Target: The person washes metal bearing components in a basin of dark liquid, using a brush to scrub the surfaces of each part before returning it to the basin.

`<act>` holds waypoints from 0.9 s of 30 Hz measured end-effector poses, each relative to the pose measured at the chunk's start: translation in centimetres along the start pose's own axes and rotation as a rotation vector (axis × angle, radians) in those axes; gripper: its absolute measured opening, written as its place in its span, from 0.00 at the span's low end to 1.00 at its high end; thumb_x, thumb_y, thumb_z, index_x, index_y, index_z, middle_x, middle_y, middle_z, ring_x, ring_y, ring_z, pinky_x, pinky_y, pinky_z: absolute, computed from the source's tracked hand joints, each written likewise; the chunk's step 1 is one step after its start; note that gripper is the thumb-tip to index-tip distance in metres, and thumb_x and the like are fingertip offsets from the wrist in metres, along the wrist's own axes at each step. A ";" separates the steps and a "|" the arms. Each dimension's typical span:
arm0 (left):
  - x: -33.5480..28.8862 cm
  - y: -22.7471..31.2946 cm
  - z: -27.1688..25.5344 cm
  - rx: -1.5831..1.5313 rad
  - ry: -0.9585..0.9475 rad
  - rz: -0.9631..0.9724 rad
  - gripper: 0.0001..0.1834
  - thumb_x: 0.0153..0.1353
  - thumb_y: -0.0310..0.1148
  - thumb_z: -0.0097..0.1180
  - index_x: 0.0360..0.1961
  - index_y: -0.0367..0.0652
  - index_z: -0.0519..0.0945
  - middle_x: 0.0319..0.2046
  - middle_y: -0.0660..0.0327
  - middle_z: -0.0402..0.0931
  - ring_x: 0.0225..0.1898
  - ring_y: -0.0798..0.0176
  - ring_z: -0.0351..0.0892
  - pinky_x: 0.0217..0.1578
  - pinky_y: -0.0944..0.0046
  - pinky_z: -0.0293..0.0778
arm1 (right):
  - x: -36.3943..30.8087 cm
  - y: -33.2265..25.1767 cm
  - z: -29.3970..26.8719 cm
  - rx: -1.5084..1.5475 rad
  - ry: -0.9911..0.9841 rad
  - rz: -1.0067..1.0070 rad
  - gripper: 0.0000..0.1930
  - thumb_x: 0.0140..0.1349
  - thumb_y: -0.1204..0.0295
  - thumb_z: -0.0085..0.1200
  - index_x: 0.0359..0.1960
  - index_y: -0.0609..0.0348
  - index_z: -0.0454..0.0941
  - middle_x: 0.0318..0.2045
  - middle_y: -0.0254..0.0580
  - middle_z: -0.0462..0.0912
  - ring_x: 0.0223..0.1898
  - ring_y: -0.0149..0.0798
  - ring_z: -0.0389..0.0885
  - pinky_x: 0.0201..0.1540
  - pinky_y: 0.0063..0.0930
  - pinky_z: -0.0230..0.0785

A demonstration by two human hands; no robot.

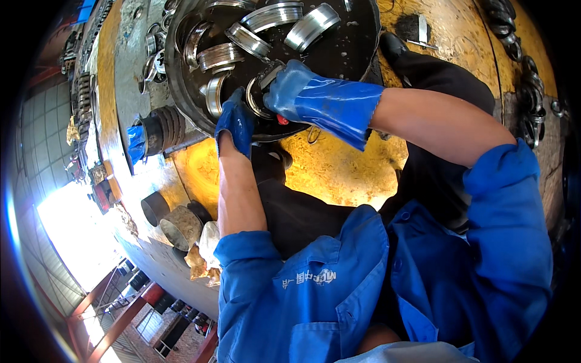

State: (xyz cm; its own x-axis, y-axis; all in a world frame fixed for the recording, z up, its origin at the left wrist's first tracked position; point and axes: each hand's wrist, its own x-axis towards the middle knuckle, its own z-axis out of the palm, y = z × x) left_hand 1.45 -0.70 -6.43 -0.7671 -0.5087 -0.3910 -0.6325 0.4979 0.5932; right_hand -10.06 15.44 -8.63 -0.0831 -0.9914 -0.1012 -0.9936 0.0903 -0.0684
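Both my hands wear blue rubber gloves and work over a round black tub (183, 104) of dark liquid. My left hand (237, 124) is closed on the near edge of a shiny metal ring (255, 100), which is tilted up at the tub's near side. My right hand (290, 91) is closed round a tool with a flat dark end (272, 74) and a red end (282, 120); the glove hides its middle, and it may be a brush. The tool is against or just beside the ring. Several more metal rings (312, 27) lie in the liquid beyond my hands.
My legs straddle a yellow, oily floor (339, 169). Left of the tub lie a ribbed dark cylinder (164, 130) with a blue glove at its end, and metal cans (181, 227). A flat metal tool (422, 30) lies at the far right, with dark rings (531, 97) lined up beyond.
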 end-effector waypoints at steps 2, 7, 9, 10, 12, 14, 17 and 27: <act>-1.5 -2.6 -2.0 -0.231 0.027 -0.065 0.21 0.74 0.46 0.47 0.47 0.38 0.81 0.39 0.56 0.83 0.40 0.61 0.76 0.48 0.67 0.73 | -0.7 -2.2 -3.5 0.031 0.263 -0.146 0.07 0.64 0.69 0.56 0.37 0.52 0.86 0.27 0.39 0.87 0.31 0.42 0.88 0.33 0.38 0.80; -0.8 -1.4 -0.7 -0.643 -0.058 0.022 0.23 0.74 0.47 0.45 0.46 0.36 0.81 0.37 0.55 0.84 0.39 0.60 0.76 0.49 0.67 0.73 | -1.1 -0.7 -5.9 0.093 -0.153 0.023 0.18 0.67 0.69 0.53 0.58 0.44 0.77 0.51 0.38 0.82 0.51 0.43 0.84 0.44 0.35 0.81; -1.8 -0.5 -1.1 -0.587 -0.052 0.003 0.23 0.74 0.47 0.44 0.46 0.37 0.80 0.35 0.55 0.83 0.38 0.59 0.75 0.48 0.66 0.73 | -1.0 -0.7 -8.3 0.166 -0.277 0.093 0.20 0.66 0.70 0.54 0.61 0.42 0.76 0.54 0.37 0.82 0.54 0.41 0.84 0.47 0.35 0.82; -1.8 -0.2 -1.2 -0.609 -0.053 -0.036 0.22 0.74 0.47 0.44 0.45 0.37 0.80 0.34 0.55 0.83 0.37 0.59 0.75 0.48 0.66 0.72 | -1.5 -0.5 -9.7 0.174 -0.313 0.115 0.21 0.66 0.70 0.55 0.60 0.41 0.77 0.52 0.36 0.83 0.53 0.41 0.84 0.48 0.35 0.82; -1.7 -0.5 -1.2 -0.611 -0.040 -0.065 0.22 0.74 0.48 0.44 0.44 0.38 0.80 0.32 0.56 0.81 0.35 0.59 0.73 0.46 0.65 0.72 | -1.0 0.3 -8.6 0.320 -0.122 0.137 0.20 0.60 0.73 0.59 0.55 0.41 0.81 0.46 0.36 0.87 0.48 0.44 0.87 0.48 0.37 0.82; -1.1 -2.1 -1.3 -0.578 -0.018 -0.061 0.22 0.74 0.48 0.44 0.41 0.39 0.80 0.29 0.57 0.78 0.33 0.59 0.71 0.44 0.64 0.72 | -2.4 0.6 -8.2 0.394 0.134 0.155 0.19 0.58 0.73 0.60 0.52 0.41 0.83 0.43 0.37 0.88 0.46 0.45 0.87 0.47 0.37 0.82; -0.1 -2.9 -1.1 -0.544 -0.028 -0.069 0.21 0.74 0.48 0.45 0.39 0.40 0.79 0.27 0.59 0.76 0.31 0.60 0.69 0.41 0.64 0.71 | -2.4 1.4 -7.2 0.463 0.148 0.035 0.21 0.56 0.74 0.60 0.53 0.40 0.83 0.41 0.38 0.87 0.43 0.47 0.87 0.46 0.41 0.81; -1.1 -1.1 -1.6 -0.587 -0.010 -0.096 0.19 0.74 0.44 0.48 0.48 0.39 0.82 0.41 0.57 0.84 0.39 0.60 0.79 0.48 0.65 0.75 | -3.7 0.0 -6.9 -0.024 0.273 -0.363 0.13 0.62 0.66 0.54 0.48 0.43 0.83 0.32 0.34 0.85 0.41 0.41 0.87 0.43 0.39 0.79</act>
State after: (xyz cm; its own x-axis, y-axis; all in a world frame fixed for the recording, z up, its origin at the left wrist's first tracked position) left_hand 3.20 -1.81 -5.50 -0.7123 -0.5240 -0.4670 -0.5360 -0.0235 0.8439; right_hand -10.31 18.46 -1.41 0.2569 -0.9474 0.1908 -0.9634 -0.2668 -0.0278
